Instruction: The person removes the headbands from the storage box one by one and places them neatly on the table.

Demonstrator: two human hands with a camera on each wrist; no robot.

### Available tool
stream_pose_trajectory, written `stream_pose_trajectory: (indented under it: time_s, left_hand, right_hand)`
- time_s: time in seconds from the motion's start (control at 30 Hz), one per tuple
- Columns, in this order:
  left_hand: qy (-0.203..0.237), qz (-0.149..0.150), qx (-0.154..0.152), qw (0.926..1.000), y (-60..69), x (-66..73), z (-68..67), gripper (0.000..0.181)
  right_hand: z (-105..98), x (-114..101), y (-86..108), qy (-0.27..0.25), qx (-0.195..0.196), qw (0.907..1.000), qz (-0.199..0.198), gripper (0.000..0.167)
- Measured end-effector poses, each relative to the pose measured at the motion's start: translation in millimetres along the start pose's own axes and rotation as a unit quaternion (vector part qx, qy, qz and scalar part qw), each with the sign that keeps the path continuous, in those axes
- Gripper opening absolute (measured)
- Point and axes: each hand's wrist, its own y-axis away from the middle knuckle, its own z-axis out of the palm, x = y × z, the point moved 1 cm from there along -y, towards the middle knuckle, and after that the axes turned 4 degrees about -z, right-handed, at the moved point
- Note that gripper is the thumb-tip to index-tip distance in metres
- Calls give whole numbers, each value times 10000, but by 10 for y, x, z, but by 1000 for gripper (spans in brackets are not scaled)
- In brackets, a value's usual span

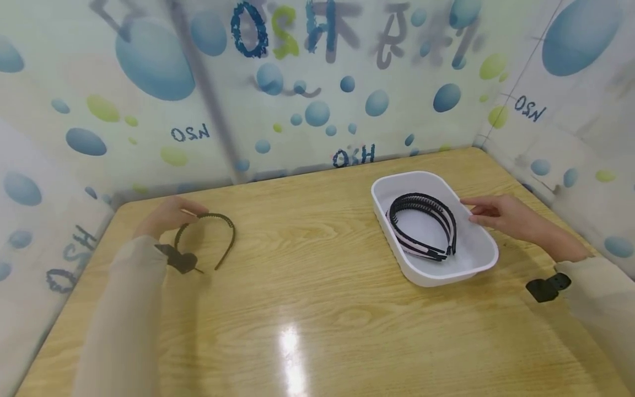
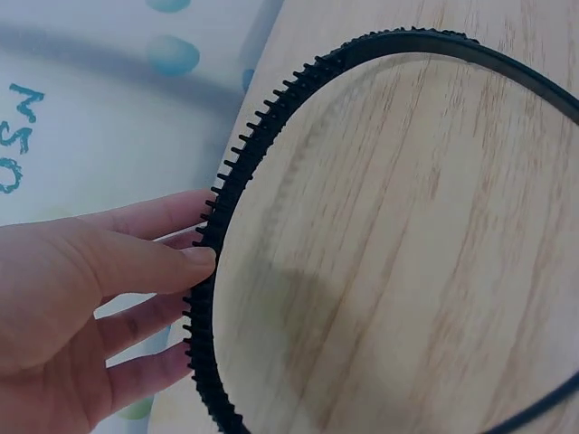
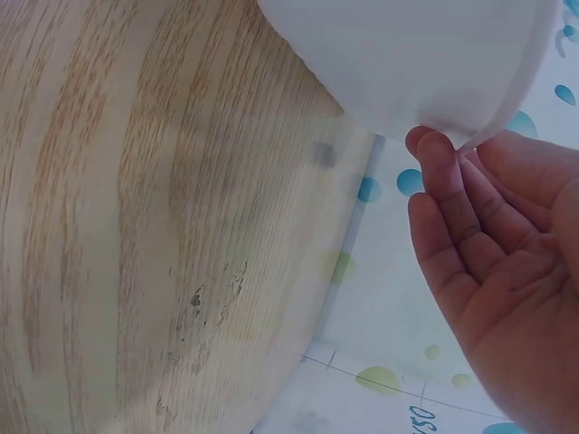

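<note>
My left hand (image 1: pixel 171 214) is at the table's left side and pinches a black headband (image 1: pixel 230 225) with a toothed band. In the left wrist view, the thumb of the left hand (image 2: pixel 81 298) lies on the near face of the headband (image 2: pixel 280 108), with fingers behind it. On the right stands a white plastic basin (image 1: pixel 483 251) holding several dark headbands (image 1: pixel 421 199) bunched together. At its right rim, my right hand (image 1: pixel 511 218) grips the edge. The right wrist view shows the right hand's (image 3: pixel 507 262) fingertips at the underside of the basin's (image 3: pixel 407 54) rim.
The wood-grain table (image 1: pixel 297 264) runs back to a wall (image 1: pixel 307 82) covered in blue and green bubble prints. Similar covering rises at the left and right sides. A dark strap piece (image 1: pixel 548 288) is attached at the right cuff, another (image 1: pixel 178 259) at the left.
</note>
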Motion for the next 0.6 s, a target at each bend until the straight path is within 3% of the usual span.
stream_pose_trajectory:
  time_s: [0.07, 0.33, 0.47, 0.6]
  left_hand:
    - [-44, 64, 37, 10000, -34, -37, 15, 35]
    - [-95, -201, 282, 9994, -78, -145, 151, 32]
    - [-15, -278, 326, 9991, -105, -164, 158, 32]
    - [61, -284, 384, 9988, -157, -169, 160, 32]
  right_hand:
    - [-4, -7, 2, 3, 31, 10000, -51, 39]
    - [12, 25, 6, 59, 76, 9997, -207, 38]
    - [23, 37, -9, 53, 149, 9991, -399, 38]
    - [23, 41, -7, 24, 159, 9994, -315, 38]
